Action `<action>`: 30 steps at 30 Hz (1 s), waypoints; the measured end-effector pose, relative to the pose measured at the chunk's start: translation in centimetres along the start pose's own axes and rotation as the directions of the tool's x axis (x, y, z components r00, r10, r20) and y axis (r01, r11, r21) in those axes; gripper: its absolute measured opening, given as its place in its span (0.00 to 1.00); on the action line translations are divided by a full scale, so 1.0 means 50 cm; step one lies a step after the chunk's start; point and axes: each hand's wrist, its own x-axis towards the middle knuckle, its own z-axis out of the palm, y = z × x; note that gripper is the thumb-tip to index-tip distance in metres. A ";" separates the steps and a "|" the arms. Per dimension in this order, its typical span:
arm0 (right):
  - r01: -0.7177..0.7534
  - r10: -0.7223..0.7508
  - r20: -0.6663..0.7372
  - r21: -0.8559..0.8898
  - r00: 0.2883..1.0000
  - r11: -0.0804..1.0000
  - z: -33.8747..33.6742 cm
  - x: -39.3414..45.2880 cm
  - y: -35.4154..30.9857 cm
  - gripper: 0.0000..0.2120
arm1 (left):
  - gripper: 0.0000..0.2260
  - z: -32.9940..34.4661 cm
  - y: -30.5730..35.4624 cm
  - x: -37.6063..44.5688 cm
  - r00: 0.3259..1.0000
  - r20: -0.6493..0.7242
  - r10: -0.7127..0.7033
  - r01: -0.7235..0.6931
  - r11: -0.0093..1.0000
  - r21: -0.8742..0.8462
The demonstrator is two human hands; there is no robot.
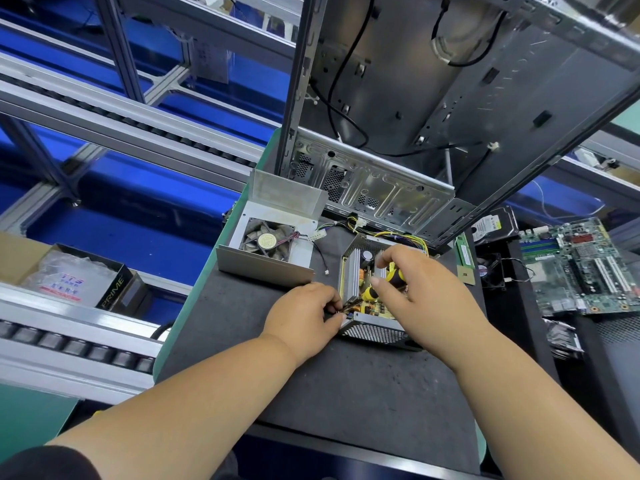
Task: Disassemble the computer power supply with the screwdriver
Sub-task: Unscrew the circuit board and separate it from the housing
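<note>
**Hands in the open power supply**

While I look down at the dark mat (346, 386), the power supply (374, 292) sits in the middle of it with its top off. Inside the metal box I can see silver fins, yellow parts and a brown board, and colored wires come out of its far end. My right hand (419, 282) is curled around the yellow and black screwdriver (384, 285), which points down into the box. My left hand (304, 313) pinches something small at the box's near left corner; I cannot tell what it is.

Just left of the box lies the cover (266, 237), turned up like a tray, with the fan (266, 241) in it. Behind both stands the big computer case (433, 109), open and full of black cables. Right of the mat lie a green circuit board (585, 265) and a hard drive (491, 225). The mat has bare room near me, and its left edge drops off to gray rails.
</note>
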 end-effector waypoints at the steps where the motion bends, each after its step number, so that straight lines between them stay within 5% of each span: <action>1: 0.001 -0.001 -0.006 -0.052 1.000 0.999 -0.002 0.001 0.000 0.11 | 0.06 0.000 0.000 0.000 1.000 0.001 0.000 0.000 1.000 0.000; 7: -0.016 0.018 -0.031 0.056 0.999 0.998 0.003 0.000 0.006 0.07 | 0.05 0.001 0.001 0.001 1.000 -0.002 0.007 -0.007 1.000 -0.010; 13: 0.004 -0.011 0.034 0.208 0.999 0.978 0.004 -0.001 0.003 0.19 | 0.05 0.001 0.000 0.000 1.000 -0.006 0.008 -0.008 1.000 -0.012; 22: 0.033 -0.040 -0.043 -0.151 0.998 0.988 -0.002 0.002 0.002 0.15 | 0.04 0.000 0.002 -0.001 1.000 0.000 0.007 -0.007 1.000 -0.009; 30: 0.028 -0.024 -0.031 0.143 0.999 0.989 0.006 -0.004 0.007 0.14 | 0.05 0.003 0.002 -0.004 0.999 -0.044 0.032 -0.031 0.999 0.014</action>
